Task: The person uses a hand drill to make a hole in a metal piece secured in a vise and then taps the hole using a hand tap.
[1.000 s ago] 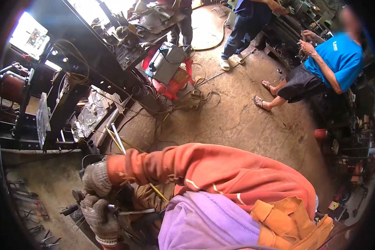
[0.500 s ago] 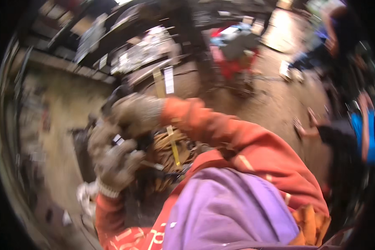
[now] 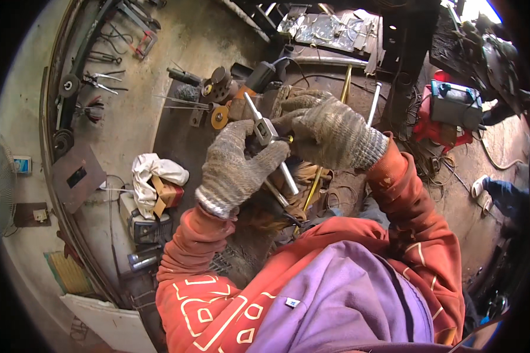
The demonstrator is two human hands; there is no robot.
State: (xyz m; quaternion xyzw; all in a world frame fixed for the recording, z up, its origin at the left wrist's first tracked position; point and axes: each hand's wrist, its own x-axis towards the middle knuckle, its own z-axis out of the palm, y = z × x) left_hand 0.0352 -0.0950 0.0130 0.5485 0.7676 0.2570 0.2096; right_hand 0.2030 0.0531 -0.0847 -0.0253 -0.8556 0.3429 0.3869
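Note:
My left hand (image 3: 229,167), in a grimy knitted glove, is closed round a metal tap wrench (image 3: 265,130). The wrench lies slanted, one bar handle pointing up and away, the other down toward me. Its square middle body shows above my left fingers. My right hand (image 3: 341,130), gloved too, is beside the wrench with its fingers bent together near the body. A small yellowish tip (image 3: 290,139) shows between the two hands. Whatever the right fingers pinch is hidden by the glove.
Beyond my hands, a bench carries an angle grinder (image 3: 258,79) and a yellow disc (image 3: 219,117). Pliers (image 3: 103,82) and a red clamp (image 3: 145,44) hang on the left wall. A white cloth (image 3: 156,176) lies left. At right stands a grey machine (image 3: 455,106); a person's shoe (image 3: 480,186) is near.
The view has swung and steadied from a blur. My hands now appear nearer the middle, with the tap wrench clearly visible between them.

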